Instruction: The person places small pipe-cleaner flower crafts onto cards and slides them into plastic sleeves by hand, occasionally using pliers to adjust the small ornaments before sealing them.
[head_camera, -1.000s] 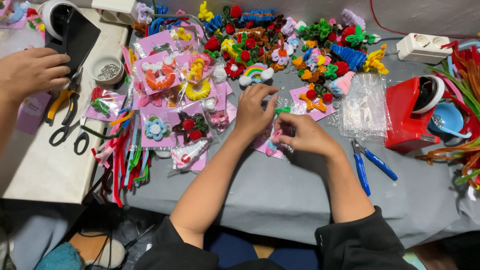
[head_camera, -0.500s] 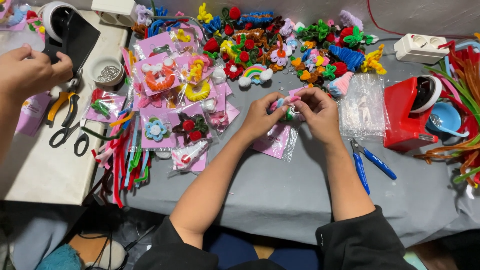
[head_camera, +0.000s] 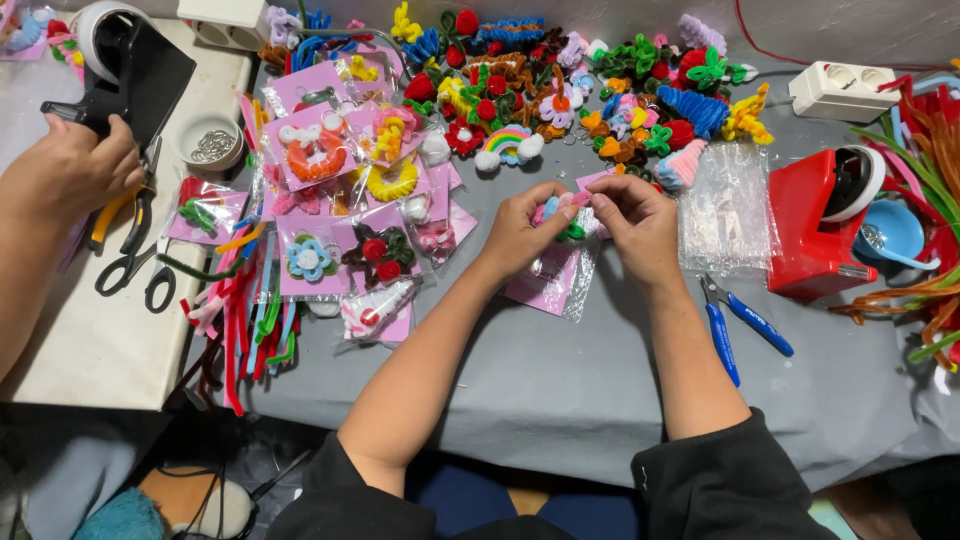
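**Asker:** What have your hands got right now?

**Me:** Both are pinched on one small pipe-cleaner ornament (head_camera: 562, 212), pink with a bit of green. My left hand (head_camera: 518, 232) grips it from the left, fingers curled tight around its edge. My right hand (head_camera: 632, 222) comes over the top, thumb and forefinger closed on the other end. Nothing slack in either grip.

**Asker:** Why hold it up there rather than flat on the table?

**Me:** It sits just above the pink backing card in its clear sleeve (head_camera: 552, 280), which lies on the grey cloth (head_camera: 560, 400) under my wrists. Keeping the piece raised and close to the card looks handy to me, since the card is the nearest thing below it.

**Asker:** And the tools?

**Me:** The blue-handled pliers (head_camera: 738, 325) lie just beside my right forearm, untouched. The red tape dispenser (head_camera: 815, 235) stands further right, beyond a stack of clear bags (head_camera: 728, 205).

**Asker:** Whose hand is that far left?

**Me:** Another person's hand (head_camera: 70, 170), fingers wrapped on a black dispenser (head_camera: 135, 75) on the white table, well apart from mine. Finished ornaments (head_camera: 560, 85) are heaped along the back; packed cards (head_camera: 320, 155) are spread out to my left.
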